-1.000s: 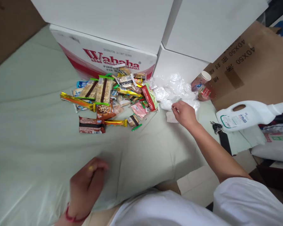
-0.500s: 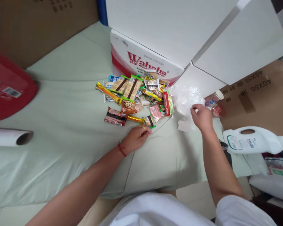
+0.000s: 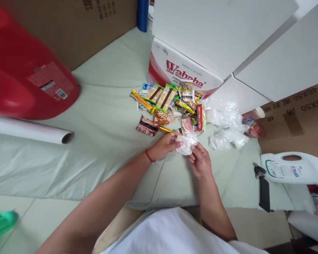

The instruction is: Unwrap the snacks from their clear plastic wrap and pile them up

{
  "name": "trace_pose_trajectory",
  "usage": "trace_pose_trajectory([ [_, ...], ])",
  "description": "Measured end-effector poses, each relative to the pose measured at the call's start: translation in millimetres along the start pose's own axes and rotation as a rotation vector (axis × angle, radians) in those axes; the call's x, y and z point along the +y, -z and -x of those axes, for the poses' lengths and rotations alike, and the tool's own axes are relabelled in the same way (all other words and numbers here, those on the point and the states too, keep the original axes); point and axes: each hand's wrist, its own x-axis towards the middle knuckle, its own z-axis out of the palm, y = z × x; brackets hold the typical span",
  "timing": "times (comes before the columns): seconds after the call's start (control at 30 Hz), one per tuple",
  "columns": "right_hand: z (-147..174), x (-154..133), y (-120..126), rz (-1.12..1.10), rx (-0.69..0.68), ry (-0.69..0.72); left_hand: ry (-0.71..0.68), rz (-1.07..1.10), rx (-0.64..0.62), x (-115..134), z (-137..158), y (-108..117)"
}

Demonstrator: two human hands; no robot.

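Both hands meet just in front of a pile of wrapped snacks [image 3: 165, 98]. Between them is a small crumpled clear plastic bag [image 3: 186, 144]. My left hand [image 3: 164, 146], with a red cord at the wrist, pinches the bag's left side. On its right side, the fingers and thumb of my right hand [image 3: 201, 161] are closed on the same plastic. A dark brown snack packet [image 3: 146, 126] lies just beyond my left hand. More clear plastic bags [image 3: 226, 118] are heaped to the right of the snacks.
Behind the snacks stands a white and red Wahaha carton [image 3: 181, 68]. A white jug [image 3: 294, 167], keys and a black item [image 3: 264, 194] lie at the right. A red container [image 3: 29, 70] and white tube [image 3: 29, 128] are at the left, on the pale green cloth [image 3: 108, 155].
My right hand has come left from the plastic heap with a clear bag. My left hand now grips that bag too. The camera view has shifted left.
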Motion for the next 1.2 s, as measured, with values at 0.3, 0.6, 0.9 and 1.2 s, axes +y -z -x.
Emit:
trace_pose_trajectory([
  [0.3, -34, 4, 38, 1.097, 0.213, 0.382, 0.020, 0.025, 0.101, 3, -3, 14],
  [0.6, -32, -46, 67, 0.975, 0.278, 0.475, 0.087, 0.233, 0.110, -3, -4, 17],
  [0.9, -40, -1, 35, 1.098, -0.033, 0.217, 0.014, 0.416, 0.131, 16, 2, 25],
  [1.2, -74, -104, 69, 0.452, 0.151, 0.307, 0.002, 0.358, 0.141, 8, -4, 25],
])
